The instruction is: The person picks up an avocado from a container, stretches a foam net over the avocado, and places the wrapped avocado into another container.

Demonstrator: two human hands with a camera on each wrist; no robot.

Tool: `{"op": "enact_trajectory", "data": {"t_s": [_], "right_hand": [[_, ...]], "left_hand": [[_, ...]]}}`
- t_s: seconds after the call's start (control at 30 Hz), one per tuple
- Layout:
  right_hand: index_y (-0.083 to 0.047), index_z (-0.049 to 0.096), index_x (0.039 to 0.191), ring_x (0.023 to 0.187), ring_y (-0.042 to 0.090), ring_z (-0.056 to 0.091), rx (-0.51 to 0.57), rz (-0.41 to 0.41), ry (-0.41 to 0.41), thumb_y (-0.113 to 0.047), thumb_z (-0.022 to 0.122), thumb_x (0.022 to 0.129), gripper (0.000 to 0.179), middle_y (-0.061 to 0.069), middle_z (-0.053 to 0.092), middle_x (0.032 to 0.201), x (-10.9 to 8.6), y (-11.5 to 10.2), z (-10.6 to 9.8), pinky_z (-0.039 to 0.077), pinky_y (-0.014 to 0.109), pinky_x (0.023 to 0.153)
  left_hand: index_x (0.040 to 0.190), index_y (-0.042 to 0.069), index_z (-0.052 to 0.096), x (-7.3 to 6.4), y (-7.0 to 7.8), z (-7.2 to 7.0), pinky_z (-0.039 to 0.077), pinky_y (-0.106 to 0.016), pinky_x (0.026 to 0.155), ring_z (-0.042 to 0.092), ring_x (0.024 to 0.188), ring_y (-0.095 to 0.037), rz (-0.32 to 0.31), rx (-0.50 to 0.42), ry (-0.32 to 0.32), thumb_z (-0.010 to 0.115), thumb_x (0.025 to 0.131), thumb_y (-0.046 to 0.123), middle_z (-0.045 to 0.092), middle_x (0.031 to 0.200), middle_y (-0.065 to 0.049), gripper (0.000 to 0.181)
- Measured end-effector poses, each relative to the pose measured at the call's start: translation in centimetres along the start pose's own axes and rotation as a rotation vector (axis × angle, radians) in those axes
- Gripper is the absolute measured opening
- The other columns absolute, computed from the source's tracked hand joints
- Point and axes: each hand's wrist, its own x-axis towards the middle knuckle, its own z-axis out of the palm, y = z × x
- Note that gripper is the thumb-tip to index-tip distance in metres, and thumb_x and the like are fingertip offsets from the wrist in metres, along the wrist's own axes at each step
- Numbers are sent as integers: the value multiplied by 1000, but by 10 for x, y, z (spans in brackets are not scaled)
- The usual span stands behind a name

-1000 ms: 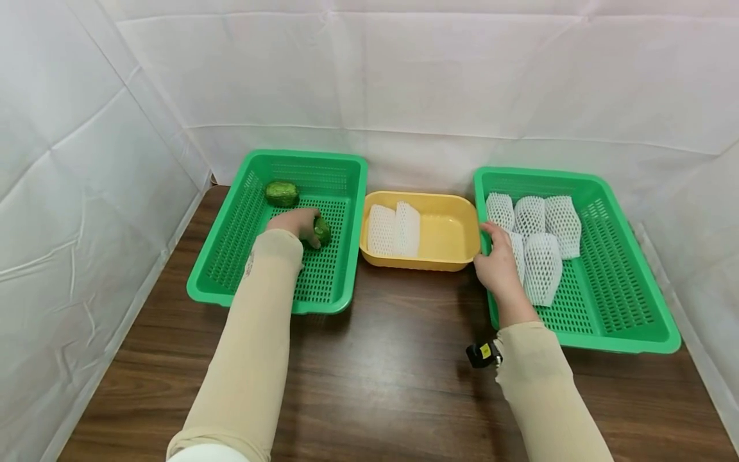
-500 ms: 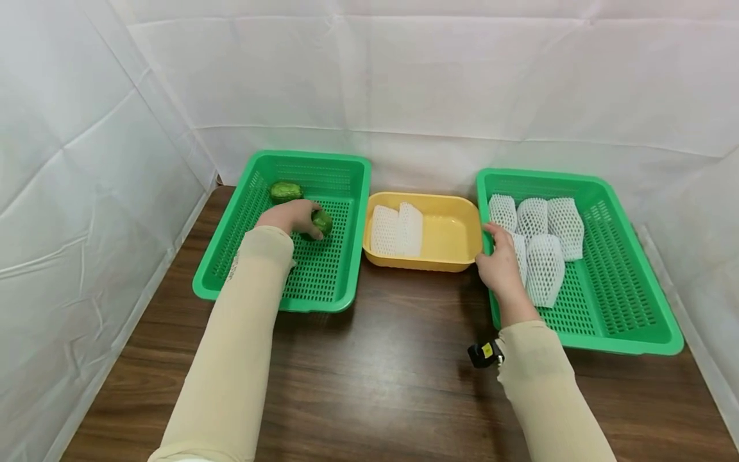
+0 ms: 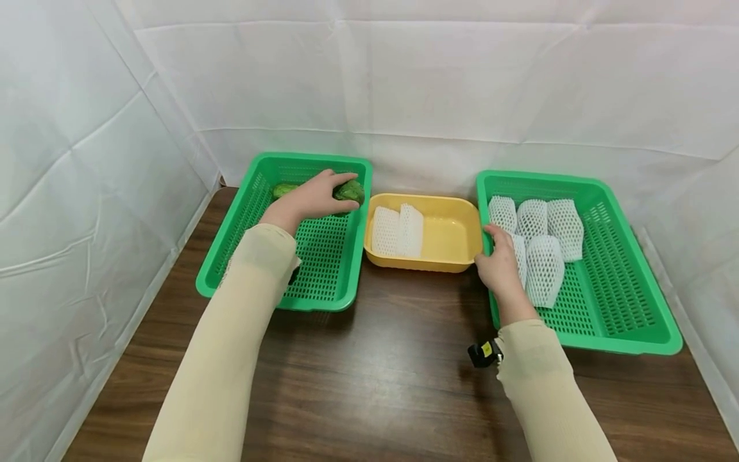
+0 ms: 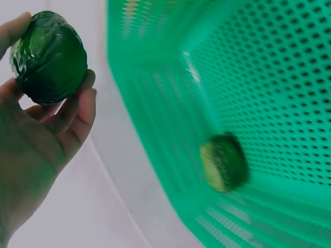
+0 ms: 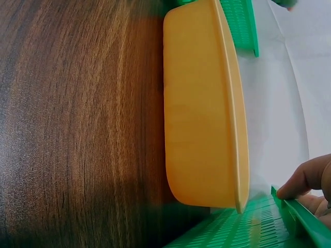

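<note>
My left hand [image 3: 312, 196] grips a glossy, wrinkled green fruit [image 3: 350, 190] between thumb and fingers. It holds the fruit up over the back right part of the left green basket [image 3: 345, 292]. A second green fruit [image 4: 225, 163] lies in that basket, partly hidden behind the hand in the head view. My right hand [image 3: 501, 266] pinches the left rim of the right green basket [image 3: 626, 345], thumb on one side and fingers on the other. Beside it, several white foam net sleeves [image 3: 544, 273] lie in this basket; their contents are hard to make out.
Between the baskets stands a yellow tub [image 3: 421, 263] with two flat white foam net sleeves [image 3: 410, 231] at its left end. All three containers sit on a dark wooden table [image 3: 375, 359]. White sheeting [image 3: 421, 77] hangs behind and on both sides.
My left hand has lifted the fruit off the basket floor and carried it up and right toward the basket's right rim. The right hand stays on its rim.
</note>
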Motion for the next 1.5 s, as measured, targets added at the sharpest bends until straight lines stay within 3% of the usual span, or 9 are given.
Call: {"op": "enact_trajectory", "data": {"t_s": [0.23, 0.33, 0.47, 0.67, 0.83, 1.03, 1.2, 1.5], "right_hand": [[0, 24, 144, 136, 35, 15, 22, 3, -17, 11, 41, 86, 61, 17, 12, 151, 3, -4, 4, 24, 50, 105], [0, 25, 144, 136, 34, 16, 26, 2, -20, 11, 41, 86, 61, 16, 13, 151, 5, -6, 8, 23, 48, 106], [1, 25, 144, 136, 33, 15, 23, 4, -19, 12, 41, 86, 61, 16, 13, 151, 5, -7, 11, 22, 47, 107], [1, 25, 144, 137, 33, 16, 19, 4, -12, 12, 42, 86, 62, 16, 14, 151, 6, -7, 12, 22, 47, 107], [1, 24, 144, 136, 33, 16, 20, -2, -11, 11, 42, 86, 62, 16, 14, 151, 7, -7, 13, 22, 47, 107], [1, 23, 145, 137, 33, 15, 26, -3, -18, 11, 42, 86, 62, 17, 13, 151, 9, -8, 15, 21, 47, 107], [1, 23, 145, 137, 33, 15, 37, 1, -16, 11, 42, 86, 62, 17, 13, 151, 9, -8, 16, 21, 47, 107], [-1, 23, 145, 137, 33, 15, 30, 11, -15, 11, 42, 86, 63, 16, 13, 151, 11, -8, 16, 21, 47, 107]], "left_hand": [[147, 26, 26, -1, 23, -1, 33, -47, 99, 26, 132, -29, 77, 0, -14, 59, 88, 37, 16, 149, -13, 69], [145, 24, 31, -2, 31, 2, 39, -43, 91, 40, 117, -28, 125, -16, -18, 62, 87, 30, 28, 141, -13, 67], [143, 23, 36, -1, 42, 8, 42, -38, 80, 44, 100, -24, 179, -14, -26, 63, 84, 22, 34, 132, -11, 65], [140, 12, 38, -1, 64, 17, 43, -34, 84, 47, 102, -22, 239, -4, -11, 68, 83, 23, 43, 128, -11, 66], [134, 9, 38, 0, 79, 27, 42, -32, 86, 51, 103, -20, 233, -34, -2, 69, 82, 34, 48, 126, -12, 66], [129, 11, 48, 6, 85, 43, 43, -27, 79, 52, 93, -15, 269, 74, 4, 66, 84, 43, 55, 114, -4, 58], [125, 11, 51, 8, 89, 52, 42, -26, 79, 51, 93, -14, 289, 118, -9, 67, 83, 38, 55, 111, -2, 52], [118, 9, 46, 9, 97, 70, 44, -26, 80, 50, 92, -17, 256, 129, -18, 71, 80, 27, 47, 112, -7, 50]]}}
